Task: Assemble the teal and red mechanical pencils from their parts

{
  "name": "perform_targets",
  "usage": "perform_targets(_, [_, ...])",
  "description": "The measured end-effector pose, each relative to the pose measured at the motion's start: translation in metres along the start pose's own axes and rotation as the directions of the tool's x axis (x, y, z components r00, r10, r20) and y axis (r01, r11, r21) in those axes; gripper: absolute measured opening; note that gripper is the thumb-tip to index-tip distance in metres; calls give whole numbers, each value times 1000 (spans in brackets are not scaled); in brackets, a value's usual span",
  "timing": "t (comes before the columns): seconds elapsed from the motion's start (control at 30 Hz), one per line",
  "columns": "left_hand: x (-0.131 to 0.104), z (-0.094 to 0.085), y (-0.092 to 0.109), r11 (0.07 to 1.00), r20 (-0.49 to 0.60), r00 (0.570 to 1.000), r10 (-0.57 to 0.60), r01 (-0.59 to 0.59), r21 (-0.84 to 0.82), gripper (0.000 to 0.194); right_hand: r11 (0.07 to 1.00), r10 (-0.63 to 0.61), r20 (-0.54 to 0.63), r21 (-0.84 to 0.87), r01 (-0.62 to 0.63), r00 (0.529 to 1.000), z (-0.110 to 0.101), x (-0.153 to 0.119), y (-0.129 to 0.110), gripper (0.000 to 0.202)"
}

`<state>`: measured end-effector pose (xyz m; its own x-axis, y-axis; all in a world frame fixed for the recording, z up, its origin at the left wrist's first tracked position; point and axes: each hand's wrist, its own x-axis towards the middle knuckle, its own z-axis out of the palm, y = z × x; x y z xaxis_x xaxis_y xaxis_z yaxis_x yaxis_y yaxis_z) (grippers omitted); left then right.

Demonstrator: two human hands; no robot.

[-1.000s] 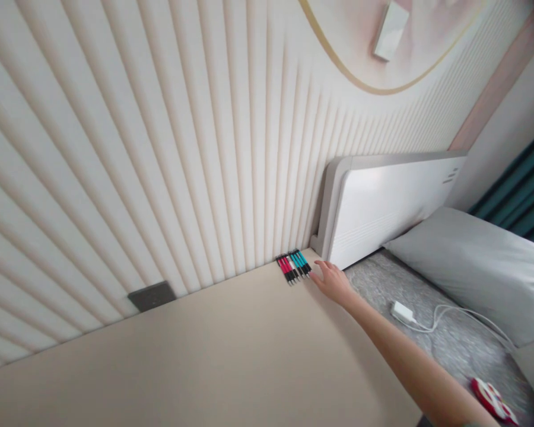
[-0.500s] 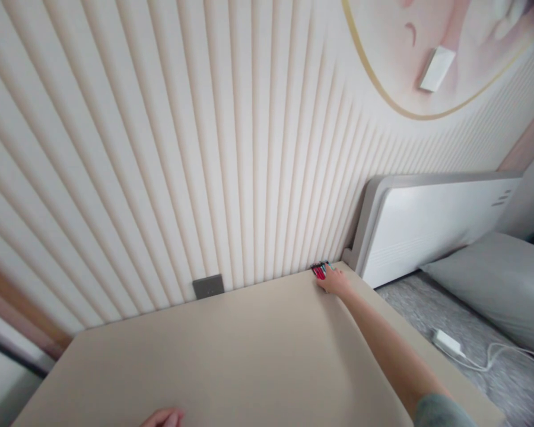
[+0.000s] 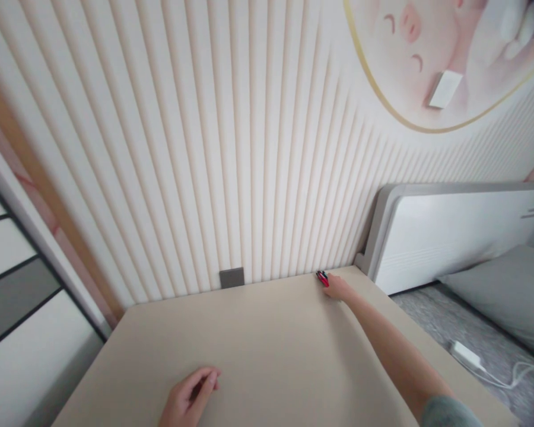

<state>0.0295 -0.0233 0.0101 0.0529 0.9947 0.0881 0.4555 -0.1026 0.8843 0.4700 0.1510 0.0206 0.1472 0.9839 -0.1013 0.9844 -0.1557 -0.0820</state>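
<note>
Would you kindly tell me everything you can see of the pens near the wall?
The pens form a slanted bunch at the back edge of the table, beside the ribbed wall. Red and dark, plastic-looking parts show. The right hand appears closed around them, hiding the rest, so their number cannot be told.

The surface (image 3: 258,338) is bounded along its far edge by the wall (image 3: 196,148), into which a socket plate (image 3: 232,277) is set just above that edge. Pens (image 3: 323,279) are placed near the far right corner, partly covered by the right hand (image 3: 337,288). The left hand (image 3: 190,396) is positioned at the near side, left of the middle. To the right, a bed (image 3: 427,323) is backed by a headboard (image 3: 449,231); before it a pillow (image 3: 509,296) is laid, and nearer, an adapter (image 3: 468,354). Above the headboard, a round picture (image 3: 400,71) is seen on the wall.
</note>
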Motion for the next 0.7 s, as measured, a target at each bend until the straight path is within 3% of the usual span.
perform_targets(0.1, [-4, 1, 3, 990, -39, 992, 121, -118, 77, 42, 976, -214, 5, 49, 214, 977, 4, -43, -49, 56])
perform_targets(0.17, [-6, 2, 2, 954, -60, 967, 248, -233, 191, 36, 836, -534, -35, 128, 534, 845, 9, -78, -88, 62])
perform_targets(0.2, [-6, 3, 1, 924, -53, 949, 309, -287, 252, 34, 763, -633, -40, 138, 632, 773, 11, -95, -107, 64])
perform_targets(0.27, [-7, 5, 0, 857, -31, 920, 390, -351, 376, 37, 657, -742, -65, 128, 743, 668, 15, -124, -142, 66])
perform_targets(0.4, [1, 8, -1, 708, 119, 896, 428, -414, 572, 62, 537, -832, -113, 87, 839, 544, 22, -148, -194, 56])
perform_targets(0.5, [15, 8, -1, 655, 201, 900, 386, -421, 628, 73, 498, -849, -155, 82, 863, 504, 29, -148, -217, 42])
perform_targets(0.6, [31, 5, -4, 645, 274, 907, 321, -421, 638, 61, 514, -829, -195, 100, 852, 524, 35, -144, -225, 39])
perform_targets(0.7, [42, 1, -9, 636, 274, 922, 273, -387, 667, 49, 500, -819, -226, 168, 850, 527, 36, -145, -219, 48])
